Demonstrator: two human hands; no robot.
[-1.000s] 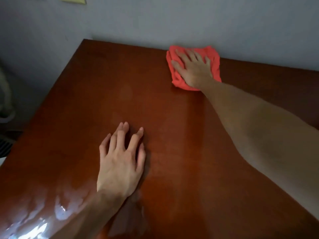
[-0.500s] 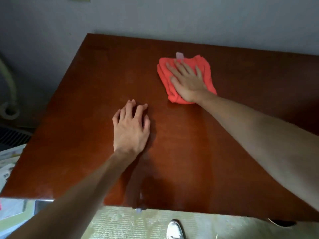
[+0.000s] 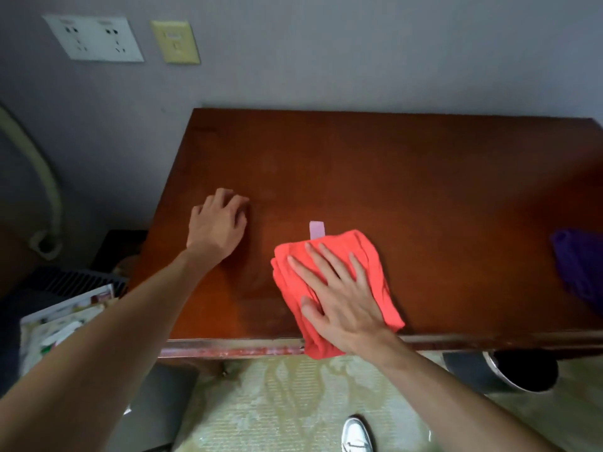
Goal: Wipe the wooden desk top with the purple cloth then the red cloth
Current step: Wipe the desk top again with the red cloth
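The red cloth point(image 3: 365, 256) lies bunched at the front edge of the wooden desk top point(image 3: 408, 177), its near corner hanging over the edge. A pale tag sticks out of its far side. My right hand point(image 3: 336, 295) presses flat on the red cloth with fingers spread. My left hand point(image 3: 217, 223) rests on the bare desk top to the left, its fingers bent at the tips, holding nothing. The purple cloth point(image 3: 579, 272) lies crumpled at the right edge of the view, partly cut off.
The desk stands against a grey wall with a white socket plate point(image 3: 94, 39) and a yellowish switch plate point(image 3: 174, 42). A dark bin point(image 3: 509, 373) sits under the desk at right. Papers point(image 3: 62, 324) lie on the floor at left. A white shoe point(image 3: 357, 433) shows below.
My right hand has dragged the red cloth from the back of the desk to its front edge. The view has pulled back, so the wall plates, floor and purple cloth now show.
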